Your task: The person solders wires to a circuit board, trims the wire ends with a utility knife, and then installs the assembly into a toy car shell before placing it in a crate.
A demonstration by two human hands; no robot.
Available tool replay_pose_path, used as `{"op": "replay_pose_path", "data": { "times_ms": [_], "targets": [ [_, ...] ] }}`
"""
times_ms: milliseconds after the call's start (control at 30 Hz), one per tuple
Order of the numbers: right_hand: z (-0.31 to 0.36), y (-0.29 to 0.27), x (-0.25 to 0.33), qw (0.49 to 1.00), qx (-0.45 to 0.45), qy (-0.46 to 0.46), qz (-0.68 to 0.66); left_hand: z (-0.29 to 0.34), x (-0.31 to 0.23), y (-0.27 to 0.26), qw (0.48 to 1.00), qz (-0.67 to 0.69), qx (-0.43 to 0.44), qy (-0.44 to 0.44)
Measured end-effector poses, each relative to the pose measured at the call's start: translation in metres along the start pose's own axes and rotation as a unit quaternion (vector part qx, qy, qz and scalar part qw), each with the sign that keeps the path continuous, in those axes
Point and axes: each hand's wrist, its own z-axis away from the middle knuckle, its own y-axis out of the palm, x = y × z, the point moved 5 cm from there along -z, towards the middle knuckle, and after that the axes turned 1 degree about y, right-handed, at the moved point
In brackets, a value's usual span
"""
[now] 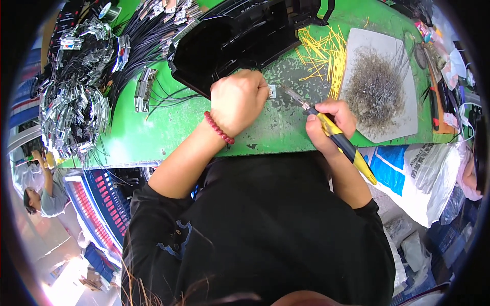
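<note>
My left hand (239,97), with a dark red bead bracelet at the wrist, is closed over the green bench in front of a black plastic housing (204,53). At its fingertips sits a small silvery-white piece (272,91), which the fingers seem to pinch; its exact kind is too small to tell. A yellow and black soldering iron (348,148) lies in the grip of my right hand (331,125). Its metal tip points up and left, a short way apart from the small piece.
Thin yellow tubes or wires (334,64) lie right of the housing, beside a grey sheet (403,120) heaped with wire scraps. Metal parts with black leads (76,117) pile up at left, near a solder spool (109,12). Another person (53,196) works at far left.
</note>
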Motion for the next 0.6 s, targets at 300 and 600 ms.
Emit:
{"op": "replay_pose_path", "data": {
  "times_ms": [300,600],
  "targets": [
    [0.000,0.003,-0.001,1.000,0.008,0.008,0.001,-0.005,0.006,0.002,0.998,-0.002,0.028,-0.051],
    [0.000,0.001,-0.002,1.000,0.016,0.022,-0.008,-0.010,0.008,0.006,0.999,0.017,0.029,-0.038]
  ]
}}
